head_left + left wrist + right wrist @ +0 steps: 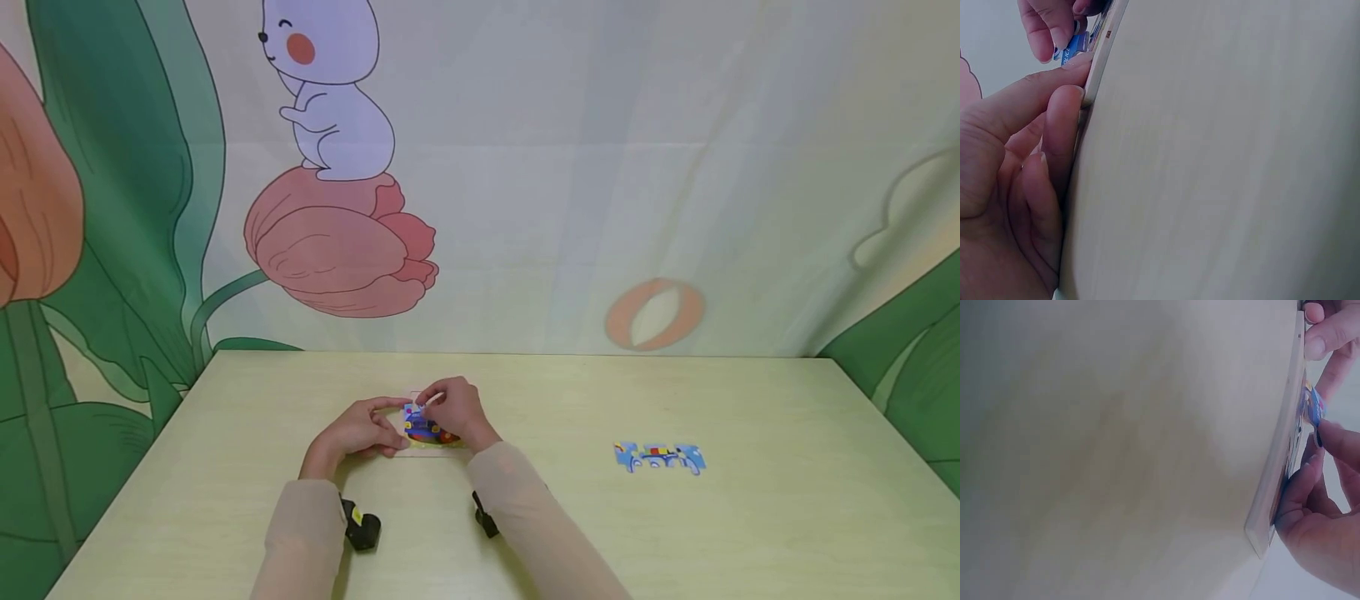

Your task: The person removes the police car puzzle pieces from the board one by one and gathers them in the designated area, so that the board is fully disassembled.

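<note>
A thin puzzle board (431, 453) with a pale border lies toward the back of the table, a blue vehicle picture (420, 425) partly laid out on it. At the board's left side my left hand (358, 429) grips the edge, one finger along the top and the thumb near the lower corner. Over the board's upper part, my right hand (456, 410) pinches a small blue puzzle piece (1316, 407) between thumb and fingers. White letters show on this piece in the left wrist view, where it stands tilted above the board. The right hand covers the board's right part.
Several joined blue puzzle pieces (624, 455) lie on the table (750, 517) to the right, with red and yellow in their middle. Black wrist cameras (364, 532) sit under both sleeves. A printed curtain (525, 208) hangs behind the table's back edge.
</note>
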A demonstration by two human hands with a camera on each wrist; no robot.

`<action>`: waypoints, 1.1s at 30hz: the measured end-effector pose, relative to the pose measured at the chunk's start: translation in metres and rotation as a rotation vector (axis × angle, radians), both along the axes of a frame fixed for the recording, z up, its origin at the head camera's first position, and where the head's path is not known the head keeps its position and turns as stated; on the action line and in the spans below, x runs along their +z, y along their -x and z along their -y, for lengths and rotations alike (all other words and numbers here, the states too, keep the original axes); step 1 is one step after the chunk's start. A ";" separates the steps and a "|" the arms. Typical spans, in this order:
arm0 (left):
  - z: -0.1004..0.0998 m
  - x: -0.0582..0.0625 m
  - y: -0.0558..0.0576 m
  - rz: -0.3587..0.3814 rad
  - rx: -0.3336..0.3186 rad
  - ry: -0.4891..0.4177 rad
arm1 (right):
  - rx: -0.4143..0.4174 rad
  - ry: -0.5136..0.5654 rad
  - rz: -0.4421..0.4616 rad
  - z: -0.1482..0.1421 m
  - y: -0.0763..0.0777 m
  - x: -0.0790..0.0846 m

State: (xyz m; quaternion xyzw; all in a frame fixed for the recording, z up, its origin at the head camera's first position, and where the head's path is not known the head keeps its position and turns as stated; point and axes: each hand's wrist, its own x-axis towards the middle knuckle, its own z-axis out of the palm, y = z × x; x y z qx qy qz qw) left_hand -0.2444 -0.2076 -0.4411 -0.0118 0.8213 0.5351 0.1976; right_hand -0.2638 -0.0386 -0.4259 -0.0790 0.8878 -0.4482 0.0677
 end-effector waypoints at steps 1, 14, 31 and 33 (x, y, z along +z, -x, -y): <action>0.000 0.000 0.000 0.000 -0.002 0.000 | 0.006 -0.008 0.001 0.000 0.000 0.000; -0.002 0.003 -0.001 -0.004 -0.027 -0.022 | 0.027 -0.035 0.097 -0.004 0.000 0.005; -0.001 0.002 -0.002 -0.002 -0.006 0.016 | 0.162 0.127 0.088 -0.099 -0.012 0.030; -0.002 0.002 -0.002 -0.003 -0.007 0.013 | 0.165 0.157 0.099 -0.125 -0.020 0.031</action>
